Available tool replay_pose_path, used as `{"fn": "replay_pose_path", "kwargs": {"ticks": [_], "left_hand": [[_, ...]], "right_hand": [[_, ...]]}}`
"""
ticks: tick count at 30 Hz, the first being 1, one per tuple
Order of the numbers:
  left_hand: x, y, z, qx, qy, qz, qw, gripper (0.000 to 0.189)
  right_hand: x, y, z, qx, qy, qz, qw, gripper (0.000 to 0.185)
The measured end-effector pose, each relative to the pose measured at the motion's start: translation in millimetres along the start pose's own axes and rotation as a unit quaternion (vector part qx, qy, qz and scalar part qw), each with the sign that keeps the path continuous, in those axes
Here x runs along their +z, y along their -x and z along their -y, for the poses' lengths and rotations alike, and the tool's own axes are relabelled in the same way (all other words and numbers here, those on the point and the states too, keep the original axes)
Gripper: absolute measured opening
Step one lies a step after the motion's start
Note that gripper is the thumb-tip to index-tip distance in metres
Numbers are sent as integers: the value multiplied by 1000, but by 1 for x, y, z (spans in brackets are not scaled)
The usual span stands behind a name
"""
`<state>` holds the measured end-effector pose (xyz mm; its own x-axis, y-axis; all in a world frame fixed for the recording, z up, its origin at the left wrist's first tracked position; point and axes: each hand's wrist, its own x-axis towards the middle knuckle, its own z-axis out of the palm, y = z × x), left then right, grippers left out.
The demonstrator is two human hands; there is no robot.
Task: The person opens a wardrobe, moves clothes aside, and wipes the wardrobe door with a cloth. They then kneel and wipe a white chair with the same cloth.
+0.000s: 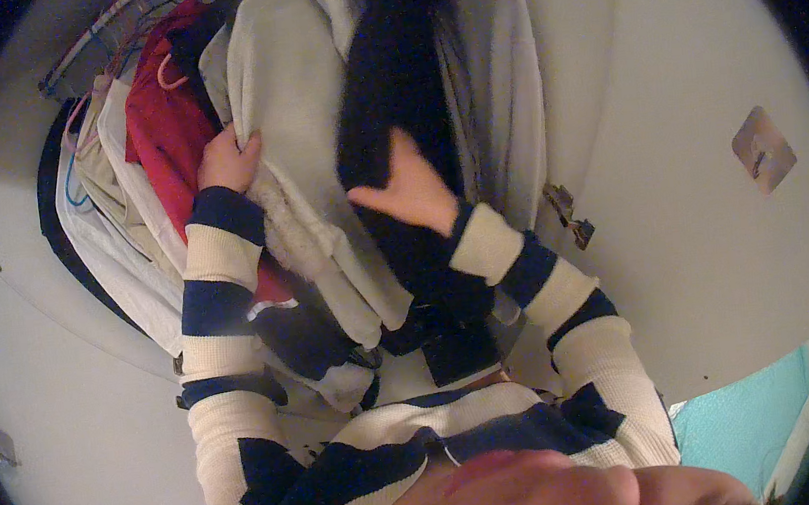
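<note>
My left hand (229, 159) pinches the edge of a light grey-cream garment (294, 103) that hangs in front of me. Fluffy pale lining (290, 223) shows along that garment's opening, below my fingers. With thumb and fingers spread, my right hand (413, 190) is against or just in front of a black garment (395, 58); I cannot tell whether it touches. The hand is slightly blurred and holds nothing visible. To the right of the black one hangs a grey garment (497, 78). A red garment (166, 122) hangs left of my left hand.
Further left, white clothing (122, 277) and a beige garment (106, 177) hang on coloured hangers below a rod (93, 38). Pale panels flank the clothes, with a metal hinge (569, 216) and a square plate (763, 150) at right. A turquoise surface (748, 424) shows lower right.
</note>
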<state>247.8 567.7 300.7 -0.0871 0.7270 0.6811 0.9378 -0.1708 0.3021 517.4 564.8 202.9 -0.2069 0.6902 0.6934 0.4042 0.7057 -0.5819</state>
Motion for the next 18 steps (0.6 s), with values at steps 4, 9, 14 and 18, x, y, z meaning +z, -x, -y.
{"fn": "replay_pose_path", "kwargs": {"ticks": [4, 9, 14, 18], "left_hand": [[-1, -3, 6, 5, -2, 3, 1000, 38], [1, -4, 9, 11, 14, 6, 1000, 37], [1, -3, 5, -7, 4, 16, 1000, 38], [1, -2, 3, 10, 9, 15, 1000, 36]], "right_hand": [[42, -1, 19, -39, 13, 50, 998, 92], [56, 4, 18, -41, -1, -10, 999, 94], [54, 23, 2, -23, -10, -23, 999, 70], [42, 44, -23, 44, 5, -49, 998, 59]]}}
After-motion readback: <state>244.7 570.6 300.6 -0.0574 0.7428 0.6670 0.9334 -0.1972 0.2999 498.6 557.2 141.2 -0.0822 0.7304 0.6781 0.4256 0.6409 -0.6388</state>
